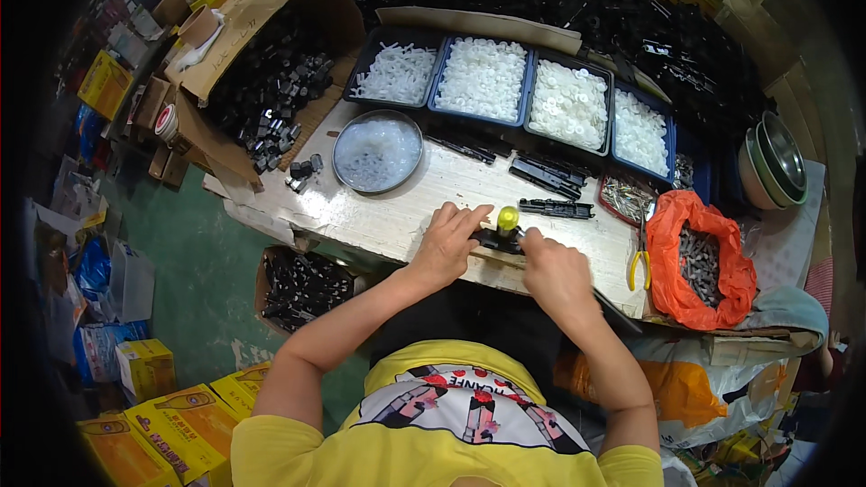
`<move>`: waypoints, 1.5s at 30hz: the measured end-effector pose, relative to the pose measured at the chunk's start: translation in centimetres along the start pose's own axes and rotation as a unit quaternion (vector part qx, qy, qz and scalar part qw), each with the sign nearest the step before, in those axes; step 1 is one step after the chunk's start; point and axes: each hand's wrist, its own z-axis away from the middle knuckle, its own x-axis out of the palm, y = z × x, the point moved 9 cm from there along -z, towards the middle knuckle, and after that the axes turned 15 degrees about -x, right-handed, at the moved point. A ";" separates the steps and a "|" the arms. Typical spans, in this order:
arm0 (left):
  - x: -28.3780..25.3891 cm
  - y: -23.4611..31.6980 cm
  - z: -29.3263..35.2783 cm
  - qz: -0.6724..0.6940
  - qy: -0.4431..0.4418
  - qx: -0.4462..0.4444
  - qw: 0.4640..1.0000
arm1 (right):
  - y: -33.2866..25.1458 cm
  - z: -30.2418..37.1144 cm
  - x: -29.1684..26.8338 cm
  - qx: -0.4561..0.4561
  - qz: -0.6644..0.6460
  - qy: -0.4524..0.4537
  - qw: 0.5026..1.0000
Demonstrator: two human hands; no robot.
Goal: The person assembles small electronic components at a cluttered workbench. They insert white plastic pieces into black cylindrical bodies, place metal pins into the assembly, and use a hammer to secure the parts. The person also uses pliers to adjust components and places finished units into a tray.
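At the front edge of the workbench (361, 227), my left hand (448, 239) grips a long black plastic-looking part (492, 242) lying on the wood. Closed around the dark handle of a mallet, my right hand (552, 275) is just right of that part. The mallet's round yellow-green head (508, 219) is over the part, and the handle's end sticks out past my wrist. Whether the head touches the part I cannot tell. Just beyond my hands lie a black slotted assembly (557, 208) and several similar black pieces (546, 176).
Blue trays (481, 81) of small white parts line the back, beside a round metal dish (377, 151). Left stands a cardboard box (212, 108) of black pieces. Right are yellow-handled pliers (640, 271), a red tray (625, 197) of metal pins and an orange bag (672, 261) of grey parts.
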 end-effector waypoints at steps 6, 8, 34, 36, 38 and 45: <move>-1.4 -1.3 1.7 0.020 0.105 -0.044 0.993 | -1.8 -2.1 -3.0 -0.034 -0.025 0.034 0.999; -1.8 -1.9 2.4 0.027 0.135 -0.063 0.989 | -3.0 -1.9 -4.8 -0.065 -0.060 0.188 0.978; 2.0 1.5 0.5 -0.058 0.052 0.015 0.997 | 0.3 4.7 -5.7 -0.016 0.037 0.208 0.977; 2.2 1.7 0.4 -0.067 0.051 0.033 0.996 | 0.5 4.2 -2.9 -0.001 0.072 0.107 0.992; 2.2 2.0 0.6 -0.083 0.052 0.045 0.994 | 1.1 4.4 -1.0 0.002 0.054 0.078 0.995; 2.4 2.8 -0.4 -0.087 0.031 0.062 0.994 | 4.1 6.0 -3.5 0.068 0.071 0.190 0.977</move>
